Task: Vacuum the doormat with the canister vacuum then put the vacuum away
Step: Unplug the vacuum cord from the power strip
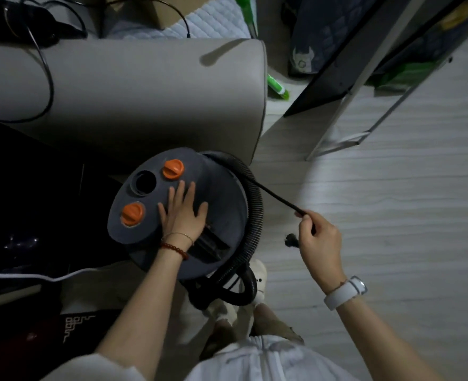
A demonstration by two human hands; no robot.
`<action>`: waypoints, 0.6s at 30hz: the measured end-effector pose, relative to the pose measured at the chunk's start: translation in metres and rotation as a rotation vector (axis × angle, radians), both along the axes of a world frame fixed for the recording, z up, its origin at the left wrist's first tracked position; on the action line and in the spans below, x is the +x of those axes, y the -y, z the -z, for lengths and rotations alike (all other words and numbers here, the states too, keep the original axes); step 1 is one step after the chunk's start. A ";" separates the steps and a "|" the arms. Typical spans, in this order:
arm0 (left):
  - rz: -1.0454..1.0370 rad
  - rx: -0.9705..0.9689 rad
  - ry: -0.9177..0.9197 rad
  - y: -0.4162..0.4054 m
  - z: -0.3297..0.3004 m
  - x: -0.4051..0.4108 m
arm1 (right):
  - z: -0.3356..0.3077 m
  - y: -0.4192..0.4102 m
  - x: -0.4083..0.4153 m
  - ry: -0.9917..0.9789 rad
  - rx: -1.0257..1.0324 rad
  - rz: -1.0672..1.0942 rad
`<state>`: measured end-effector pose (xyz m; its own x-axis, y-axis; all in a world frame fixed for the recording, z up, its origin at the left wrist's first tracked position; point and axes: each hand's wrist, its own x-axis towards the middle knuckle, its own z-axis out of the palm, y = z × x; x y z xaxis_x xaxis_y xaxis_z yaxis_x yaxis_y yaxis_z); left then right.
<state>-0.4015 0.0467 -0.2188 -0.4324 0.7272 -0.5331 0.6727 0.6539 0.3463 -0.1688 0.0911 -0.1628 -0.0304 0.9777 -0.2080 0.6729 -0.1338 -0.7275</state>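
The grey canister vacuum [221, 204] stands on the floor below me, with two orange knobs and a round opening on its top. A black ribbed hose [257, 215] curls round its right side. My left hand [184, 213] rests flat on the lid with straight fingers. My right hand [319, 240] grips the black power cord [271, 195], pulled taut from the vacuum's far side. The plug [292, 240] hangs just left of that hand. A dark doormat [73, 325] with a pale pattern lies at the lower left.
A grey sofa arm [144, 92] rises right behind the vacuum. A white metal frame [345, 138] and a black panel [337, 72] stand at the upper right. A green-handled tool [278, 88] lies by the sofa. Pale wood floor [392, 215] spreads to the right. My slippered foot [260, 281] is under the hose.
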 end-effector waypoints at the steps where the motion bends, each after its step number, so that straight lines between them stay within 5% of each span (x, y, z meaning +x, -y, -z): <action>1: -0.001 -0.008 -0.003 -0.001 -0.001 -0.001 | 0.002 0.005 0.009 -0.009 -0.023 0.015; 5: -0.028 0.023 -0.103 0.001 -0.008 0.010 | 0.011 0.018 0.041 0.005 -0.065 0.025; 8: -0.078 0.318 -0.107 0.012 -0.018 0.045 | 0.017 0.027 0.061 0.013 -0.092 0.014; 10: -0.147 0.412 0.070 0.019 -0.022 0.075 | 0.022 0.037 0.070 0.003 -0.173 -0.014; 14: -0.620 0.083 0.836 0.027 -0.025 0.131 | 0.036 0.070 0.078 -0.114 -0.427 -0.153; 18: -0.731 0.070 1.007 0.042 -0.014 0.160 | 0.043 0.108 0.068 -0.141 -0.590 -0.393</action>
<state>-0.2417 0.0045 -0.2050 -0.1691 0.5289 -0.8316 -0.4249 0.7222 0.5457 -0.1007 -0.0168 -0.2053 -0.4221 0.6150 -0.6660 0.6568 -0.2989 -0.6923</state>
